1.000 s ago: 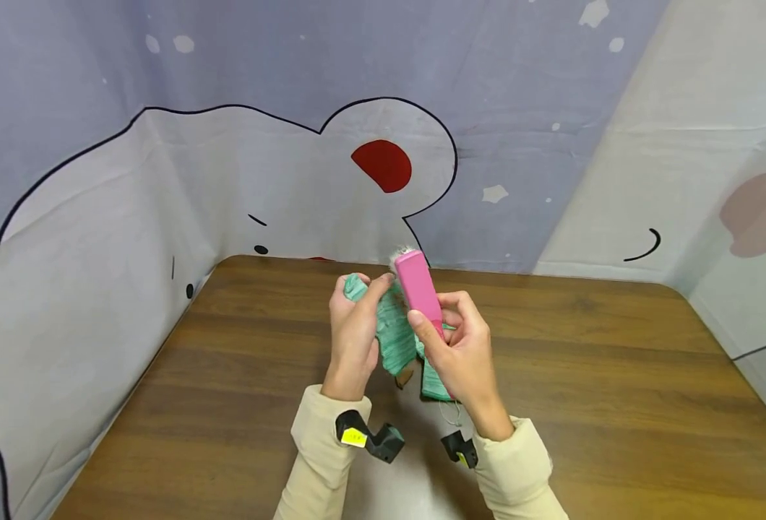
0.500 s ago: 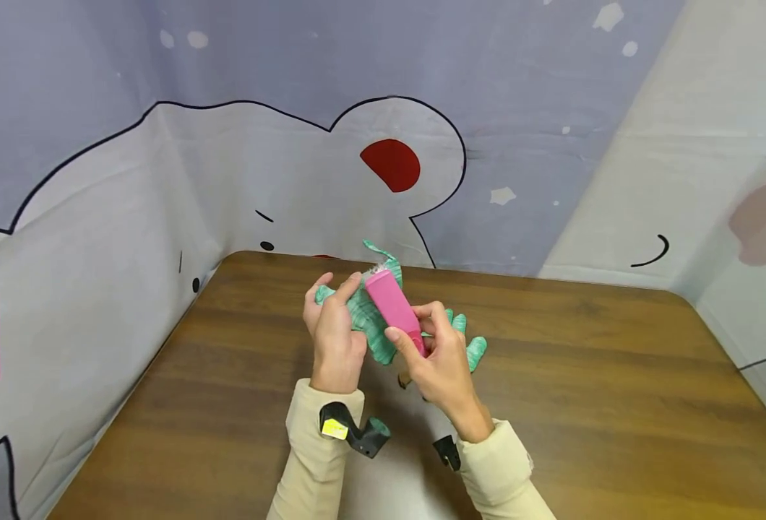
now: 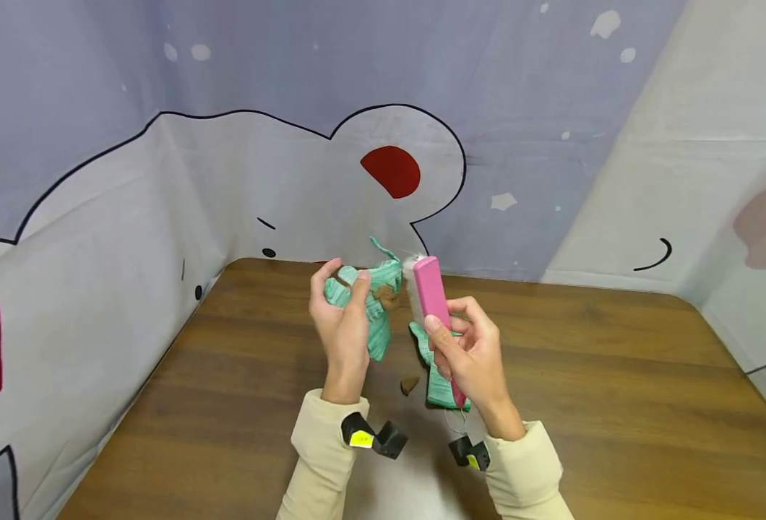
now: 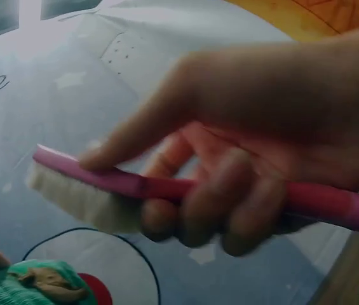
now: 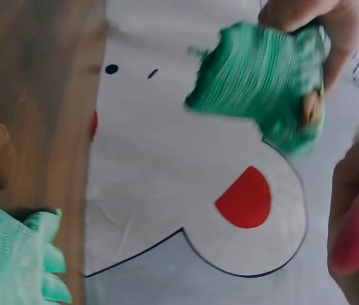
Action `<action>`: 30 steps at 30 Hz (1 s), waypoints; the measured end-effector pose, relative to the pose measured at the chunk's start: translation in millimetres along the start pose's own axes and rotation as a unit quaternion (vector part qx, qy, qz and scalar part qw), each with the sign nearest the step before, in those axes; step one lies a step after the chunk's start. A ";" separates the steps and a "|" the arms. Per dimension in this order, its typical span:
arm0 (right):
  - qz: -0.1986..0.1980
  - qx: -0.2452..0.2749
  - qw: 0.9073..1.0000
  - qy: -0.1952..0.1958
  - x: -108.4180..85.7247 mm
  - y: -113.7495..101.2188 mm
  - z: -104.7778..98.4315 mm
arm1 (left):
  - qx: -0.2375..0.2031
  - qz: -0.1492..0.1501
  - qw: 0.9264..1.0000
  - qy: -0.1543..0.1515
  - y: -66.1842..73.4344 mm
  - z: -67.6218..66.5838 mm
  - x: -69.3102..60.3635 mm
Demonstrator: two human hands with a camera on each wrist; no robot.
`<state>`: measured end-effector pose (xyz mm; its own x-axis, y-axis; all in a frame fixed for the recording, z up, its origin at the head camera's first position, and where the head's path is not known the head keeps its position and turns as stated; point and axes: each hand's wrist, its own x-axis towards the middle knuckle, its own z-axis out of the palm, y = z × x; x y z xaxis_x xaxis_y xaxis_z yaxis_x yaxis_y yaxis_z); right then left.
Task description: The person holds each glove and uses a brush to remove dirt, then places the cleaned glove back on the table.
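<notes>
My left hand (image 3: 342, 332) grips a crumpled green knit glove (image 3: 378, 336) above the table, thumb across its near side. A brown lump (image 3: 385, 297) sits on that glove, also visible in the right wrist view on the glove (image 5: 249, 73). Just to the right, my right hand (image 3: 477, 354) holds a pink brush (image 3: 431, 289) by its handle, fingers wrapped round it. Its pale bristles (image 4: 81, 200) face the held glove, with a small gap between. Beneath the right hand, a second green glove (image 3: 438, 379) lies on the table, partly hidden.
A small brown piece (image 3: 409, 385) lies on the wooden table (image 3: 240, 404) beside the second glove. A thin pale string loop (image 3: 454, 421) hangs below the right hand. A printed cloth (image 3: 279, 173) stands behind and to the sides of the table.
The brush has shifted right, away from the held glove, after overlapping it half a second ago. The held glove has turned, and its brown lump now shows.
</notes>
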<state>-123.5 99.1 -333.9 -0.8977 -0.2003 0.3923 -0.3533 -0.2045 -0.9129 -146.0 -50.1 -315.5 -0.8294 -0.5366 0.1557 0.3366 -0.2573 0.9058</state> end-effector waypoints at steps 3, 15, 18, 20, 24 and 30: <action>-0.036 0.003 0.999 0.028 0.8 -0.9 4.7 | 0.072 0.024 0.996 -0.055 -2.8 5.5 -6.5; -0.125 -0.240 0.956 0.108 2.3 8.9 10.9 | 0.046 -0.058 0.990 -0.121 -2.3 15.9 -18.3; -0.128 -0.254 0.955 0.088 3.0 3.7 16.1 | 0.012 -0.089 0.992 -0.088 -0.1 14.2 -14.4; -0.136 -0.255 0.954 0.082 4.4 6.9 17.0 | -0.012 -0.110 0.992 -0.066 0.6 13.4 -10.7; -0.143 -0.251 0.955 0.065 5.7 4.6 19.1 | -0.057 -0.128 0.990 -0.021 2.1 9.9 -2.9; -0.093 -0.175 0.979 0.045 2.8 -1.4 18.4 | -0.017 -0.111 0.993 -0.028 0.9 3.8 -1.8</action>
<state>-120.7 81.2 -329.4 -0.8235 -0.1031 0.5579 -0.5670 0.1140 -0.8158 -146.0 -46.3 -313.5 -0.9078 -0.4187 -0.0248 0.1559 -0.3917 0.9068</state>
